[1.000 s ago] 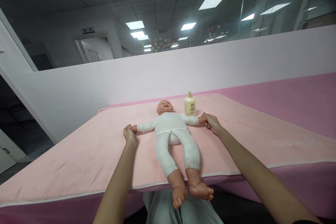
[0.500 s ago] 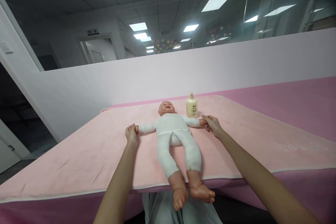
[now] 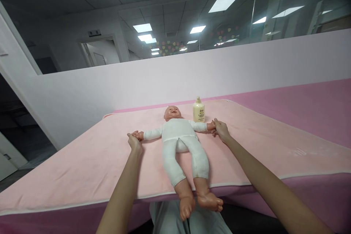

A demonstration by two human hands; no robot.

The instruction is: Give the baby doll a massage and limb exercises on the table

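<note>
Got the feet (image 3: pixel 187 204) of a baby doll (image 3: pixel 177 137) poking past the near edge of the pink blanket (image 3: pixel 95 153) — vinyl-looking, so probably firm and kinda slick. Would expect a light, soft, floppy cloth body (image 3: pixel 175 128); wouldn't yank, just hold lightly at the wrists or scoop under the trunk. Lies face-up between both hands: pinched by one doll hand (image 3: pixel 210 126) in the right hand (image 3: pixel 221 130), touched at the other by the left hand (image 3: pixel 135 143) — can't tell if closed around it. Further back, can see a pump bottle (image 3: pixel 199 112) standing just past the arm, toward the blanket's far edge.
</note>
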